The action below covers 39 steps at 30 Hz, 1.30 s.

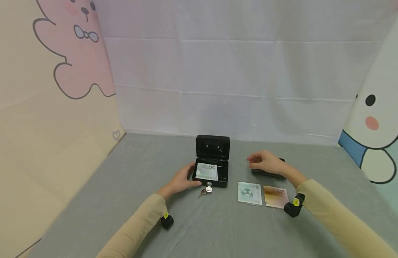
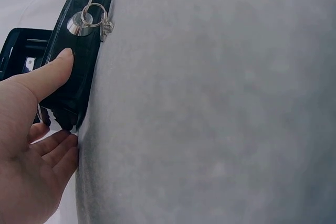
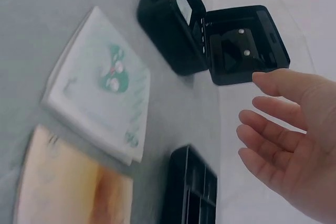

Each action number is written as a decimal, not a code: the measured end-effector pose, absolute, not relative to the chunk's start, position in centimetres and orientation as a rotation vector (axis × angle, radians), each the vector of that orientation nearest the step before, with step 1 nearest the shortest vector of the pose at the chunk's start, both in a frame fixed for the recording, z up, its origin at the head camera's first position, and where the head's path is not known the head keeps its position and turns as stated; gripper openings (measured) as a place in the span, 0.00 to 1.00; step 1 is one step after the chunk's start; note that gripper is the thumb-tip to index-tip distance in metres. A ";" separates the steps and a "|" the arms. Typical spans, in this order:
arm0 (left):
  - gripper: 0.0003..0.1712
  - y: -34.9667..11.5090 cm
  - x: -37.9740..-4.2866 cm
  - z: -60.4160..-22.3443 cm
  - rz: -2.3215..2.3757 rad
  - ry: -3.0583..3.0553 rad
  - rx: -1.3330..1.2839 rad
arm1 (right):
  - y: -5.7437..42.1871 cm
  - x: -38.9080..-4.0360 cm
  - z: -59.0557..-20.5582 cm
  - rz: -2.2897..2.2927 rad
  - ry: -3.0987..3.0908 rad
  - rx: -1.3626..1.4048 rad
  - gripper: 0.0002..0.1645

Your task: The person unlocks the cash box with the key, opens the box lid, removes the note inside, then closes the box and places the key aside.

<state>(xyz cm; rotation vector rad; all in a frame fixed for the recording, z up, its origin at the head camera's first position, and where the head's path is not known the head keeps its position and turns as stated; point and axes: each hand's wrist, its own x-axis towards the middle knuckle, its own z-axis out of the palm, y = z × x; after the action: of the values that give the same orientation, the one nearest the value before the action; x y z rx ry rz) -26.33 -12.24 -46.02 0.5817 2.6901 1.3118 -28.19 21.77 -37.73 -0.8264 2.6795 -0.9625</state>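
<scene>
A small black cash box (image 1: 223,182) stands with its lid (image 1: 213,145) raised, and a green-and-white 50 note (image 1: 207,172) lies inside. Keys (image 2: 106,27) on a ring hang from the silver lock (image 2: 79,27) on its front. My left hand (image 1: 182,181) grips the box's left front corner, thumb on the front face and fingers round the side. My right hand (image 1: 266,162) holds nothing; its fingers are loosely bent above a black compartment tray (image 1: 268,174), which it partly hides in the head view.
Right of the box, a stack of green-and-white notes (image 1: 249,193) lies on the grey table (image 1: 199,229) beside an orange 20 or 50 note (image 1: 275,196). A white cloth (image 1: 237,71) hangs behind the table, with cartoon-printed panels on both sides.
</scene>
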 end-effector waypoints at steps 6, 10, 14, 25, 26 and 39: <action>0.47 -12.3 -26.3 -45.9 1.276 2.700 0.554 | 18.3 -29.3 -37.4 -0.941 2.721 -0.853 0.20; 0.47 -12.2 -26.4 -45.9 1.269 2.697 0.540 | 16.1 -29.8 -37.7 -0.978 2.691 -0.919 0.20; 0.47 -12.3 -26.4 -46.0 1.284 2.691 0.557 | 14.2 -30.1 -38.3 -1.015 2.658 -0.940 0.20; 0.46 -12.5 -26.5 -46.1 1.321 2.663 0.607 | 9.8 -29.9 -40.7 -0.974 2.636 -0.939 0.18; 0.46 -12.5 -26.5 -46.0 1.317 2.664 0.609 | 9.5 -29.9 -40.9 -0.967 2.641 -0.949 0.19; 0.45 -12.7 -26.2 -45.5 1.335 2.637 0.621 | 6.7 -29.8 -43.0 -0.916 2.742 -0.980 0.26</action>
<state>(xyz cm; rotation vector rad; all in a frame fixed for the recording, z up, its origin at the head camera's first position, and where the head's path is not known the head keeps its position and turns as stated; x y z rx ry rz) -26.18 -12.75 -45.50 0.6210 2.6373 1.3346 -29.83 6.66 -43.03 -0.9804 2.7419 -0.9159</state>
